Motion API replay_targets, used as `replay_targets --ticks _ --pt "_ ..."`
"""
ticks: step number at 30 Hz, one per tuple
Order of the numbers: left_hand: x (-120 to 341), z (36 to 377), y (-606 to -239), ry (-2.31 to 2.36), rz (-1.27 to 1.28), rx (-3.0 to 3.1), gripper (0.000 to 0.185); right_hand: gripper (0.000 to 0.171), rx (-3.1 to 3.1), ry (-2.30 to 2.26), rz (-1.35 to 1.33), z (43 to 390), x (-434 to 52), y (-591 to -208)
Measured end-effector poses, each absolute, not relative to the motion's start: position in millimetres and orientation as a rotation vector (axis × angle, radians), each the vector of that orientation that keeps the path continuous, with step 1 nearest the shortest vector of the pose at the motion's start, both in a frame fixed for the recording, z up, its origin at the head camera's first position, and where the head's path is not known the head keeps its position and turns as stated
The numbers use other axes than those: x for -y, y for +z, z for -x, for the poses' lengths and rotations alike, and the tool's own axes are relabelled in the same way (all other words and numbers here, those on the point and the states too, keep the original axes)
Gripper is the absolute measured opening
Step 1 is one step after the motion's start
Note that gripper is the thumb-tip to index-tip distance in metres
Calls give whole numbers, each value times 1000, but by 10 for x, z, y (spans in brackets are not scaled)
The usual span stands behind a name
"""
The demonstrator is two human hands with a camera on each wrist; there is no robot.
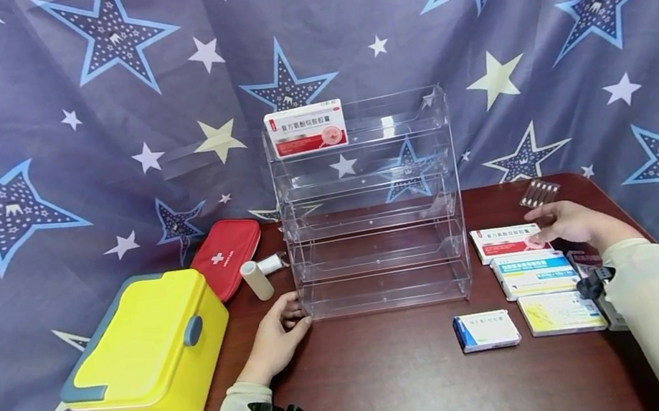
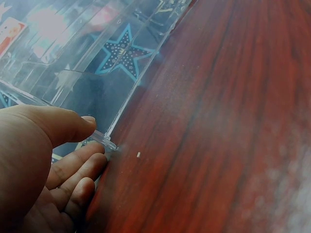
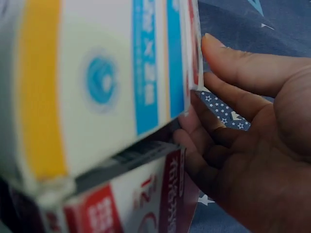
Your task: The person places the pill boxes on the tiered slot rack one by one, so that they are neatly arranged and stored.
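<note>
The clear acrylic rack [image 1: 372, 227] stands at the middle of the dark red table [image 1: 401, 397], against the star-printed cloth [image 1: 24, 104], with four tiers counted from the head view. One red-and-white medicine box [image 1: 306, 129] stands upright in the left end of its top tier; the other three tiers show nothing inside.

Going from the left: one yellow lidded case [image 1: 145, 353] sits at the table's left edge. Behind it lies one red first-aid pouch [image 1: 227, 255] with a white cross, and just beside that one beige roll [image 1: 257, 280] and one small white roll [image 1: 270, 265].

The left hand [image 1: 276, 338] rests on the table at the rack's lower left corner. The left wrist view shows its thumb [image 2: 58, 124] lying on top of the rack's bottom edge and the fingers [image 2: 80, 167] gently bent against the corner from below, so the edge sits lightly between them; it is a loose touch rather than a firm grip.

Right of the rack, five flat boxes can be counted: one red-and-white box [image 1: 506, 241], one blue-and-white box [image 1: 533, 273] in front of it, one yellow-and-white box [image 1: 560, 312] nearer still, one small blue-edged box [image 1: 486, 330] to its left, and one dark box [image 1: 584, 261] partly hidden by the sleeve. One blister strip [image 1: 539, 192] lies behind them.

The right hand [image 1: 568, 224] lies over the far right corner of the red-and-white box, fingers loosely extended and slightly parted, touching the box edge and clasping nothing.
</note>
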State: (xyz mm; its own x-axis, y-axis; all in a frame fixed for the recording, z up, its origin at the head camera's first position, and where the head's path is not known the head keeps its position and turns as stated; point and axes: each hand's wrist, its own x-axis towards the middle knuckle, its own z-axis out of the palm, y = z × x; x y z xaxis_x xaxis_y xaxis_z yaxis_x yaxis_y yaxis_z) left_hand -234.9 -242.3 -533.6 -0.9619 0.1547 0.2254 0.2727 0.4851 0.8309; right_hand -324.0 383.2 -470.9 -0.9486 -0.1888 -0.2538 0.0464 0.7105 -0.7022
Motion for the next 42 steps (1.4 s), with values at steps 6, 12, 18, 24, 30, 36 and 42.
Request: replay_targets --ticks 6,12,18,24,30,36,42 --pt "2424 2345 -5324 -1498 366 2623 47 70 -2635 -1045 146 3256 -3852 -4726" --pt "2429 2349 -5330 -1494 374 2621 48 62 -2637 -1085 153 3259 -3837 -4742" --pt "2427 2359 -5326 -1497 374 2615 47 61 -2638 -1179 122 3248 -3860 -4774" --pt "2431 2358 -5324 -1499 361 2631 47 60 -2701 -1212 85 3244 -3889 -4826" --pt "2434 2358 -5330 -1502 353 2634 47 57 -2725 -1210 54 3232 -3885 -4831" --pt "2430 2354 -5331 -1500 333 2646 47 52 -2735 -1244 57 3210 -3894 -4831" --pt "2430 2350 -5334 -1502 337 2646 48 40 -2813 -1230 42 3184 -3908 -4805"
